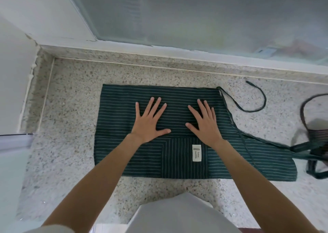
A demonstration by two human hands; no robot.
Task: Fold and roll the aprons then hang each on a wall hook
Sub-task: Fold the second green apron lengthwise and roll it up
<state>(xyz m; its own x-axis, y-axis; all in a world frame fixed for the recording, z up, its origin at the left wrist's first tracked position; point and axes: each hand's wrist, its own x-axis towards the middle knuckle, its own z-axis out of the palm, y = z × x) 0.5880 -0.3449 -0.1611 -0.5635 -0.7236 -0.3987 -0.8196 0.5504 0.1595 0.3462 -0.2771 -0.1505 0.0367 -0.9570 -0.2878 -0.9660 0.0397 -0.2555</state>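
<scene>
A dark green striped apron [124, 154] lies folded flat on the speckled stone counter [71, 94], in front of a frosted window [195, 11]. The fold forms a rough rectangle, its far edge parallel to the counter's back lip.

The left hand [149, 121] rests palm down on the upper layer of the apron, fingers straight and spread, thumb out to the right. The right hand [205, 122] lies beside it in the same manner, fingers spread, thumb pointing left. Neither hand pinches or curls round the cloth; both press flat on it, a short gap between the thumbs.

A pocket [179, 158] with stripes running the other way sits at the near middle of the apron, bearing a white label [196, 153].

One tie [255, 99] loops loose on the counter off the far right corner. Further straps [312, 154] trail off the right end, touching a second, brownish striped apron [317, 133] at the frame edge, partly cut off and blurred.
</scene>
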